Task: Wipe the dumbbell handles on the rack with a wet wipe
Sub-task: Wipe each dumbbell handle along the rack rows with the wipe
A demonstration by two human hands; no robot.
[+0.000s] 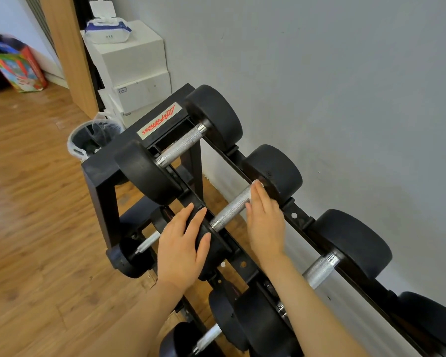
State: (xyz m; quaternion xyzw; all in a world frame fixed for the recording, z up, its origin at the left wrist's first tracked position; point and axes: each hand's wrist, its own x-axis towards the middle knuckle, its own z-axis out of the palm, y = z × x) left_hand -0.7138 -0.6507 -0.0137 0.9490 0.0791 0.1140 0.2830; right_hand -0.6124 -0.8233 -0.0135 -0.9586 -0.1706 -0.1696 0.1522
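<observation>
A black two-tier rack [101,171] stands along the wall with several black dumbbells on it. The top row's dumbbells have knurled silver handles: the far one [180,146], the middle one [229,210] and a near one [319,270]. My left hand [180,251] rests flat on the middle dumbbell's near head, fingers straight. My right hand [265,222] lies over the far end of the middle handle with straight fingers. A small white bit of wipe [258,182] shows at its fingertips; the rest is hidden under the hand.
A pack of wet wipes [106,29] with its lid up sits on stacked white boxes [131,60] beyond the rack. A lined bin [93,137] stands by the rack's far end. Smaller dumbbells [147,243] lie on the lower tier. A grey wall runs along the right, wooden floor along the left.
</observation>
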